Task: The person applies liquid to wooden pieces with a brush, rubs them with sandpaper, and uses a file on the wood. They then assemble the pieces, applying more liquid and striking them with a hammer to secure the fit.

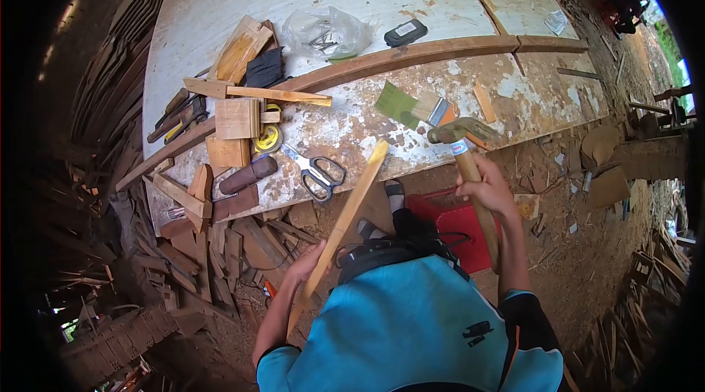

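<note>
My right hand (487,185) is wrapped round the wooden handle of a claw hammer (466,160), close below its metal head. The hammer head is at the front edge of the worktable (330,124), near a paintbrush (438,112) and a green sheet of sandpaper (396,103). In my left hand (305,263) is a long, narrow wooden strip (351,214), gripped near its lower part. The strip slants up and to the right, its upper end over the table edge. Just left of it lie scissors (320,171) with dark handles.
A long wooden beam (396,60) crosses the table. Left are wood blocks (236,119), a yellow tape measure (269,138) and tools. Behind the beam lie a plastic bag (323,32) of nails and a dark case (405,33). A red chair (470,234) stands below the edge.
</note>
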{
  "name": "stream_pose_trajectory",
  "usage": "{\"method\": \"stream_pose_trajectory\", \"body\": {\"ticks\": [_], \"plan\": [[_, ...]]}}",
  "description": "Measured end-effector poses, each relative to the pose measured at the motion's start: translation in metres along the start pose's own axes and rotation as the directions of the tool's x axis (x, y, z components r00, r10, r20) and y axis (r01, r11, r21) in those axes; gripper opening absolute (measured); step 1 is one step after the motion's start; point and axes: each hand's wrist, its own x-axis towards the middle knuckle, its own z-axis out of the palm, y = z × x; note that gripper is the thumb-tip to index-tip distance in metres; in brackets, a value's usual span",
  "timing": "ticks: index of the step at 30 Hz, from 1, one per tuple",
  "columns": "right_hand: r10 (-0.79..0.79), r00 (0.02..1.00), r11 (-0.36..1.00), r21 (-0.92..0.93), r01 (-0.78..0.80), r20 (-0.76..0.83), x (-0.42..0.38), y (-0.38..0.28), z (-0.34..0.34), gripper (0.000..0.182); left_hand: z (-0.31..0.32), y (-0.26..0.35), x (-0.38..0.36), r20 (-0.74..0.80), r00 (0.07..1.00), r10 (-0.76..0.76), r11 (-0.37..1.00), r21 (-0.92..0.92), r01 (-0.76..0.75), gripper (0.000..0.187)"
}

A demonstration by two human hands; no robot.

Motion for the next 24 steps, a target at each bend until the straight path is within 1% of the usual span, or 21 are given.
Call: {"method": "stream_pose_trajectory", "body": {"ticks": [1,4,7,10,13,16,19,21,22,23,24], "plan": [[0.006,1.0,1.0,-0.017,-0.006,0.004,0.001,0.001,0.003,0.019,-0.001,-0.005,0.004,-0.056,0.998,0.031,0.997,0.067,-0.027,0.05],[0.029,1.0,0.997,-0.076,-0.029,-0.001,0.004,0.004,0.008,0.015,0.009,0.013,-0.009,0.01,0.999,-0.043,0.989,0.144,0.041,0.049],[-0.022,1.0,0.97,-0.242,0.021,0.002,0.012,0.022,0.011,0.015,0.021,0.014,-0.012,-0.05,0.993,0.104,0.947,0.31,-0.084,0.046],[-0.029,0.999,0.95,-0.312,0.02,-0.026,0.013,0.027,0.02,0.015,0.025,0.018,-0.011,-0.089,0.994,0.064,0.965,0.258,-0.039,0.042],[-0.221,0.975,0.816,-0.542,0.204,0.034,0.022,0.053,0.018,0.017,0.014,0.007,-0.003,-0.092,0.995,0.027,0.981,0.193,-0.009,0.039],[-0.196,0.98,0.84,-0.52,0.157,-0.02,0.021,0.038,0.031,0.027,0.02,0.019,-0.01,-0.026,0.998,0.056,0.977,0.206,-0.049,0.039],[-0.209,0.977,0.81,-0.566,0.153,-0.035,0.026,0.032,0.033,0.027,0.015,0.008,-0.003,-0.064,0.969,0.239,0.907,0.372,-0.2,0.038],[-0.266,0.96,0.837,-0.513,0.187,-0.084,0.037,0.039,0.027,0.028,0.019,0.011,-0.004,-0.121,0.887,0.446,0.727,0.627,-0.28,0.035],[-0.292,0.951,0.849,-0.485,0.208,-0.104,0.042,0.041,0.023,0.029,0.021,0.012,-0.007,-0.131,0.829,0.544,0.612,0.738,-0.285,0.035],[-0.306,0.951,0.784,-0.58,0.221,-0.052,0.047,0.037,0.017,0.035,0.024,0.015,-0.012,-0.168,0.812,0.559,0.587,0.772,-0.244,0.033],[-0.218,0.975,0.866,-0.468,0.178,-0.032,0.05,0.035,0.012,0.037,0.03,0.02,-0.017,-0.204,0.791,0.577,0.56,0.804,-0.201,0.034]]}}
